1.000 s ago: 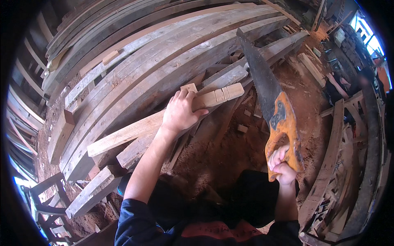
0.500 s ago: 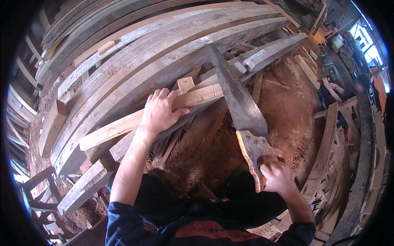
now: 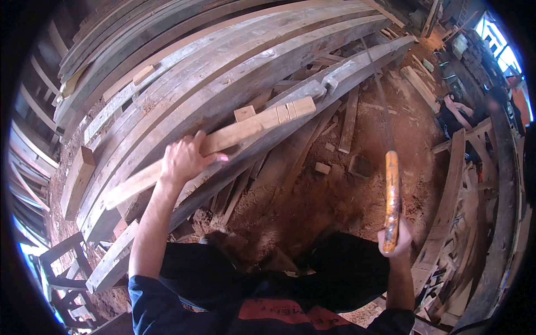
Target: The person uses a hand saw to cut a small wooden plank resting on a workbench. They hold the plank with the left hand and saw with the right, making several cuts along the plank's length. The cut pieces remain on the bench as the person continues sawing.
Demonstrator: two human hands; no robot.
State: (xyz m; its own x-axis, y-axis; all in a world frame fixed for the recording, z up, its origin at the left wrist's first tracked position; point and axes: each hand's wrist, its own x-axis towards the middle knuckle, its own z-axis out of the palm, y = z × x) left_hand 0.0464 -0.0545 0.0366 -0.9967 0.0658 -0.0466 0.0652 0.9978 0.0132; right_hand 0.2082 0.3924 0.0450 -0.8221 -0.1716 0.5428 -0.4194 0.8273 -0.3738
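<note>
My left hand (image 3: pixel 185 160) grips a squared length of light wood (image 3: pixel 251 130), fingers over its far side and thumb toward the near side. The piece rests slantwise across a grey beam, and thin lines run across it near its right end. In my right hand (image 3: pixel 398 237) is a handsaw (image 3: pixel 392 192), held by its worn orange-brown wooden handle. Seen nearly edge-on, the blade points up and away, to the right of the wood and apart from it. A small wood block (image 3: pixel 244 114) sits behind the piece.
Long curved timbers (image 3: pixel 234 81) fill the left and far side. Reddish ground with sawdust (image 3: pixel 335 195) and offcuts lies in front of my legs. Stacked planks and a wooden frame (image 3: pixel 446 201) stand at right, where another person (image 3: pixel 460 114) is partly visible.
My right hand has swung the saw rightward, away from the wood's end, and turned its blade edge-on. My left hand sits further left along the piece, whose lined right end now shows fully.
</note>
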